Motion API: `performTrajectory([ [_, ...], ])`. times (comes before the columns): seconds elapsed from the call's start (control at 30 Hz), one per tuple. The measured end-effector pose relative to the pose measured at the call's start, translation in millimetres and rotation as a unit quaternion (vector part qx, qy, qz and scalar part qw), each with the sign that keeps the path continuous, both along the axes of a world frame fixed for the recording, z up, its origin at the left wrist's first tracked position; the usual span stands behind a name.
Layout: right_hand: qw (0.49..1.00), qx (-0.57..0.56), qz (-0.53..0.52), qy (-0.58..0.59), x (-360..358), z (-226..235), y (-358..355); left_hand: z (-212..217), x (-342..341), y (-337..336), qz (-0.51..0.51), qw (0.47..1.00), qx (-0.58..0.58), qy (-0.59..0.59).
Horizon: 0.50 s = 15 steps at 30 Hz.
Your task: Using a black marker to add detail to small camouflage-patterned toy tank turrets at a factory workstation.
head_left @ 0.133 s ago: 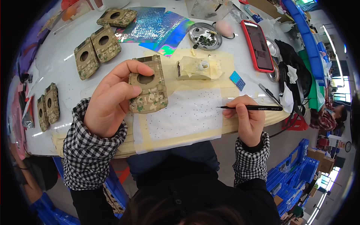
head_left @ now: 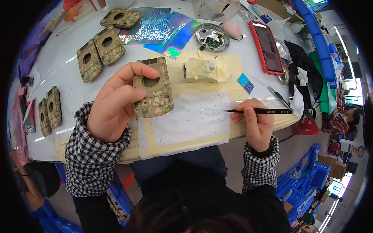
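My left hand grips a camouflage-painted model tank hull by its left side, thumb and forefinger at the round hole in its top. My right hand is closed around black tweezers, whose tips point left over a white sheet dotted with many tiny dark specks. Whether the tips hold a speck is too small to tell. Beyond the sheet sits a block wrapped in yellowish masking tape. A small blue printed card lies to its right.
More camouflage hulls stand at the left and back left. Shiny holographic sheets lie behind, beside a round metal dish of small dark green parts. At right are a red-cased phone, a craft knife and a black bag.
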State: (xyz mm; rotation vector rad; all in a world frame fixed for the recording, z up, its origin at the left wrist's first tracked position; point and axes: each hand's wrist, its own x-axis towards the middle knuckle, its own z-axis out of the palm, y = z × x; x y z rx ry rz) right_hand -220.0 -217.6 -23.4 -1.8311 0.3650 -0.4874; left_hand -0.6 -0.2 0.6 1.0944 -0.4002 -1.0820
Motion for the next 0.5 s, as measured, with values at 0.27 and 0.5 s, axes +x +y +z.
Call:
performTrajectory([
  [0.27, 1.000, -0.011, 0.003, -0.001, 0.0, -0.4, -0.5, 1.0, -0.8, -0.5, 0.001, 1.000, 0.002, 0.000],
  [0.5, 1.000, -0.010, -0.001, -0.002, 0.9, -0.4, 0.2, 1.9, -1.0, 0.1, -0.001, 1.000, 0.007, 0.003],
])
